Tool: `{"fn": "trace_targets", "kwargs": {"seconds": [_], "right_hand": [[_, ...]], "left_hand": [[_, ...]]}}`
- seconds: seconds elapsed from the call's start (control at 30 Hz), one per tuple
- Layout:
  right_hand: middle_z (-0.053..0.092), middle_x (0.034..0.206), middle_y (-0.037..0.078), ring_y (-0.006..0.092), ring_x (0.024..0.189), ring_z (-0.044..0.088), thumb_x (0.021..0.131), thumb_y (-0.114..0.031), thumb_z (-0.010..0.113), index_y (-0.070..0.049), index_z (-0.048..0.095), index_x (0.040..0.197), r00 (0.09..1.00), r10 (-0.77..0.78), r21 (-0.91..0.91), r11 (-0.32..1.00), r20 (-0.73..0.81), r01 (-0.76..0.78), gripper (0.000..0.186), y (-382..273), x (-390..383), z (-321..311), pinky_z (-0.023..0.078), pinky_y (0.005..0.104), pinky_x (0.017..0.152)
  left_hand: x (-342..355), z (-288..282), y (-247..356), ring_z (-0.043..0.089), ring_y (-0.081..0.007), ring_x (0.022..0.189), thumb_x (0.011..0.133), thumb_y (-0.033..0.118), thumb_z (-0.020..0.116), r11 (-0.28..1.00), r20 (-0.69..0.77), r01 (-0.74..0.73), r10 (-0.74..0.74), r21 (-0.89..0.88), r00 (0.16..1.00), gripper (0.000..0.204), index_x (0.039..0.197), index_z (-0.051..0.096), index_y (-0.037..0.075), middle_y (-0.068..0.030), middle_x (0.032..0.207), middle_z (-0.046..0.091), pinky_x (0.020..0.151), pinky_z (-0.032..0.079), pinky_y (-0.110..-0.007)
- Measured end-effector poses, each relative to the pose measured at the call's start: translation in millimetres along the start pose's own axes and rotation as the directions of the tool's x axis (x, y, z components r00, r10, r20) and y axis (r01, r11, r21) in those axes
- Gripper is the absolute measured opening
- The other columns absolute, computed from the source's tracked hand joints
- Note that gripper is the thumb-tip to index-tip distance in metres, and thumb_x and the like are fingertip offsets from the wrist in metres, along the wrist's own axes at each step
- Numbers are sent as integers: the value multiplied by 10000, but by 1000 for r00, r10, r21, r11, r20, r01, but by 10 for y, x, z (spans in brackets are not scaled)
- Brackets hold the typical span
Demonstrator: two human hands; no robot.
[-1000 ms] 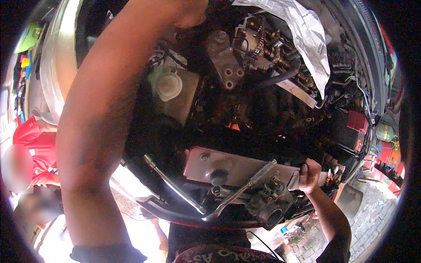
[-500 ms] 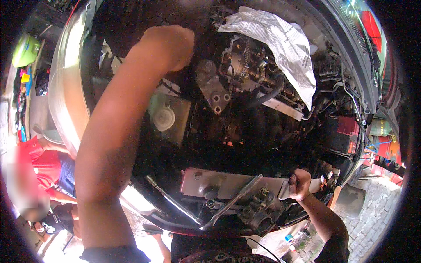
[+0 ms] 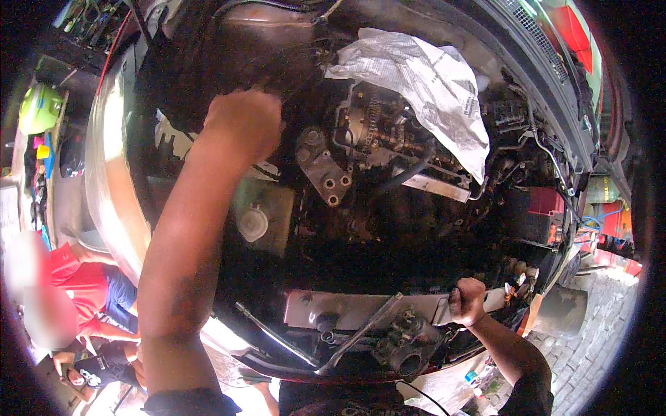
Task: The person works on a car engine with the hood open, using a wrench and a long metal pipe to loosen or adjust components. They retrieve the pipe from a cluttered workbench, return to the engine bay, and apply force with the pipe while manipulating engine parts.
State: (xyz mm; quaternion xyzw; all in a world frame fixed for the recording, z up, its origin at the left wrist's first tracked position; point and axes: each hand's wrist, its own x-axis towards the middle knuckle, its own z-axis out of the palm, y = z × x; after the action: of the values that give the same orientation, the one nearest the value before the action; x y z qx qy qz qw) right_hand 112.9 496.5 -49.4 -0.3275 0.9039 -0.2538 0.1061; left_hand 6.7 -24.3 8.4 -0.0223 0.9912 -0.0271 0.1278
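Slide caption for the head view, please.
Left hand beside the exposed engine, right hand curled at the silvery front panel.

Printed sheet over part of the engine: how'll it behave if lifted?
Likely floppy: the sheet drapes over the engine in loose creases. Probably light for its size, as it looks paper-thin. It may tear if dragged, since the engine's exposed top looks uneven.

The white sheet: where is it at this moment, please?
In the head view, the white sheet is at upper right of centre, draped along the far side of the opened engine, right of the left hand.
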Motion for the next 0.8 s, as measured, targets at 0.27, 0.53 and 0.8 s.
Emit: {"fn": "trace_targets", "kwargs": {"seconds": [0.27,0.53,0.8], "right_hand": [[366,544,110,354,468,416,737,-146,599,-94,382,591,1000,-4,-15,1000,4,5,267,-16,13,-14,302,460,459],[376,556,139,367,497,422,790,-155,573,-69,383,589,999,11,16,1000,50,-11,291,-12,-2,-12,294,449,480],[393,562,148,380,504,433,813,-179,559,-71,397,594,997,35,-42,999,69,-32,293,-2,-26,-8,306,464,487]], "left_hand": [[-16,-42,34,692,-347,965,888,202,564,999,30,24,-25,33,999,229,990,707,56,-176,1031,706,827,553,-476],[-19,53,-43,682,-394,882,906,347,602,999,-39,-42,43,17,998,339,935,671,16,-218,933,688,790,558,-501],[-45,52,-29,689,-394,868,893,325,606,999,-64,-42,42,2,997,303,883,688,33,-207,915,698,770,562,-503]]}}
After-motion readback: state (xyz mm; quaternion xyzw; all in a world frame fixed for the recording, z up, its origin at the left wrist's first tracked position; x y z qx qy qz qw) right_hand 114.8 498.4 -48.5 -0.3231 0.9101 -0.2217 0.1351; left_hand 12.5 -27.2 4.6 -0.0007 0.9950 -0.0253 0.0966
